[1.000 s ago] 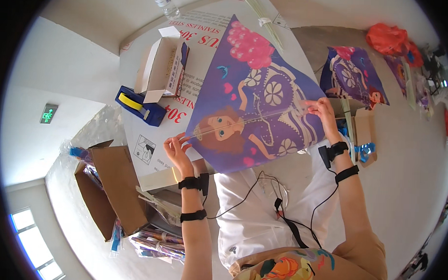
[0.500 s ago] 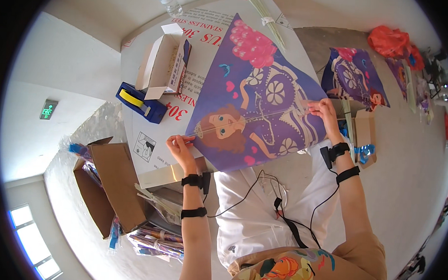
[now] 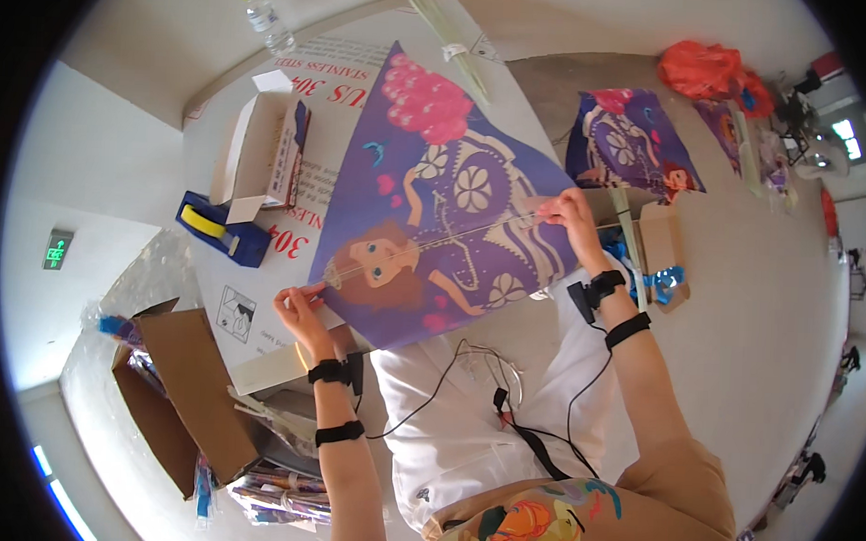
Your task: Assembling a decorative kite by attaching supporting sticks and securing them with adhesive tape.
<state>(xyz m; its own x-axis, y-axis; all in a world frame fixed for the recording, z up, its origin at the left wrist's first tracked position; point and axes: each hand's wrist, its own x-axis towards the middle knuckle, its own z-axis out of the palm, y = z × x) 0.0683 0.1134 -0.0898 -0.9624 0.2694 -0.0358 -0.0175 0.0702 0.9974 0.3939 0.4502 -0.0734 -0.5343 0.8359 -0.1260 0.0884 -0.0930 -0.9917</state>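
Observation:
A purple kite sheet (image 3: 472, 191), printed with a princess and pink flowers, lies over the table's edge above my lap. My left hand (image 3: 303, 316) pinches its left corner, fingers closed. At its right edge my right hand (image 3: 570, 218) has thumb and fingers pressed together on the sheet. A thin pale line, either a string or a slim rod, stretches across the print between both hands. Black straps with small devices and cables circle both wrists.
On the table (image 3: 258, 374) are a blue tape dispenser (image 3: 223, 229), an open white box (image 3: 264, 150), a stick bundle (image 3: 452, 50) and a water bottle (image 3: 268, 21). Cardboard boxes (image 3: 195, 396) stand lower left; another kite (image 3: 633, 144) and a red bag (image 3: 699, 70) lie right.
The whole scene has shifted left and slightly down as my head turned. Both hands keep their hold at the same places on the kite sheet.

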